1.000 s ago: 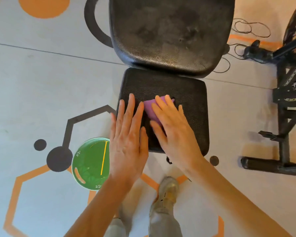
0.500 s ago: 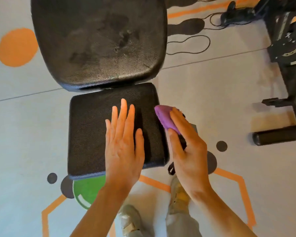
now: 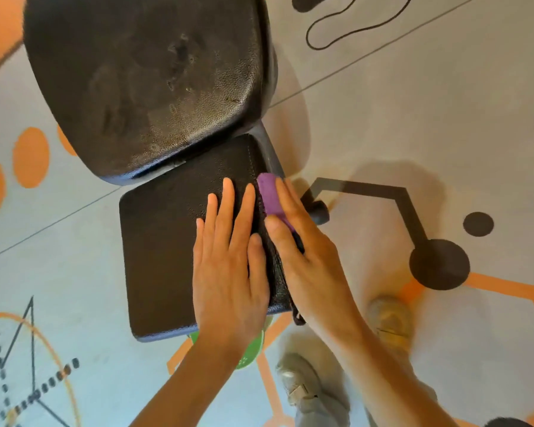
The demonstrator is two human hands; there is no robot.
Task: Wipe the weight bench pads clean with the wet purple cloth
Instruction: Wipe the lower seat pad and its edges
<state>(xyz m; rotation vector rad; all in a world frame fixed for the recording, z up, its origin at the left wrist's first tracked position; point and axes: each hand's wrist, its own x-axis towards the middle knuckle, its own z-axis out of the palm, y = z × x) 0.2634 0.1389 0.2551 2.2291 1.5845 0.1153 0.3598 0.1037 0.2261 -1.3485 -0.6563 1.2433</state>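
Note:
The black seat pad [image 3: 161,241] lies below me, with the larger black back pad [image 3: 148,78] beyond it. My left hand [image 3: 228,272] rests flat on the seat pad's right part, fingers spread, holding nothing. My right hand [image 3: 302,251] presses the purple cloth [image 3: 270,198] against the seat pad's right side edge. Most of the cloth is hidden under my fingers and palm.
A green bucket [image 3: 250,349] peeks out under the seat pad's near edge. A black bench handle [image 3: 316,211] sticks out to the right of the cloth. My shoes [image 3: 305,383] stand on the painted floor. A black cable [image 3: 352,23] loops at the top.
My right hand carried the cloth from the top of the seat pad to its right side edge. My left hand shifted toward the pad's right part. The view swung leftward around the bench.

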